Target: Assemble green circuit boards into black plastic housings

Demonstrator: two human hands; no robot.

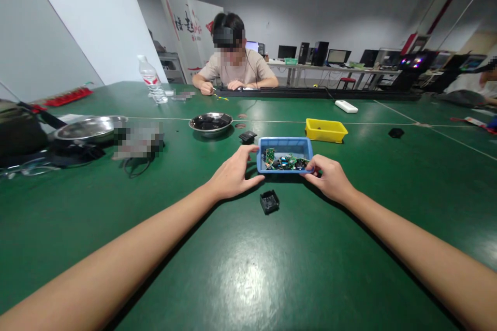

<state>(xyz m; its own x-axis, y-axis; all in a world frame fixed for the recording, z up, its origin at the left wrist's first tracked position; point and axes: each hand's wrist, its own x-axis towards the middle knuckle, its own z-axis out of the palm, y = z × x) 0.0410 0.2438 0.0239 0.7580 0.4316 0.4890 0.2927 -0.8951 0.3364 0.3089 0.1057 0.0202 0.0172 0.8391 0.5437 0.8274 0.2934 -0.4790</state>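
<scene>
Here both hands (233, 175) (330, 178) grip the unlabelled blue bin (285, 142) of circuit boards (285, 161).

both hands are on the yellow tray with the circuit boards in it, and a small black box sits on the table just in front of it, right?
Not quite: the tray under the left hand and right hand is blue, not yellow. The yellow tray sits apart, farther back. The circuit boards and the small black box are as you say. The head view shows it.
</scene>
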